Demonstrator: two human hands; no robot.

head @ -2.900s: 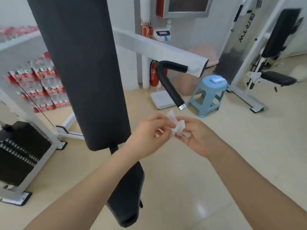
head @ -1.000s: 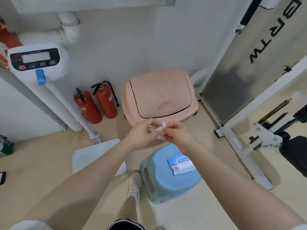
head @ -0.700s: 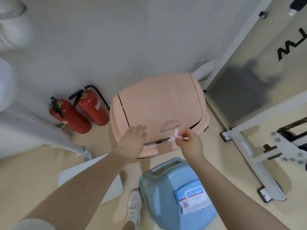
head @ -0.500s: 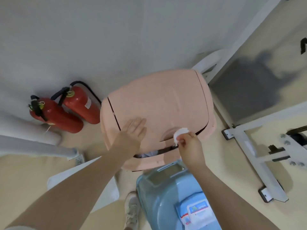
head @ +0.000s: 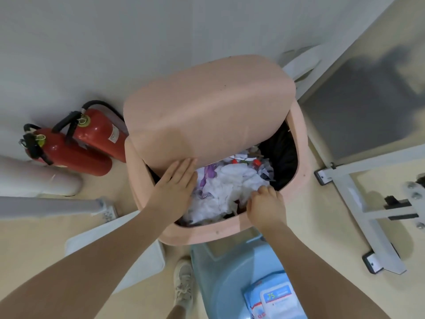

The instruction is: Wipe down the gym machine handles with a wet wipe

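Since the earlier frame, bin lid (head: 207, 111) swung open under flat-fingered left hand (head: 176, 184); right hand (head: 264, 203), fingers curled, wipe unseen, should release well inside rim (head: 207, 233).

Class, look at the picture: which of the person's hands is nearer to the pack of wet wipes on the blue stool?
Right. The right hand is at the bin's front rim, up from the pack of wet wipes on the blue stool. The left hand presses the lid, farther away.

A pale pink plastic bin (head: 301, 143) holds white crumpled tissues (head: 227, 189), beside two red fire extinguishers (head: 92, 143) and a light blue plastic stool (head: 225, 277).
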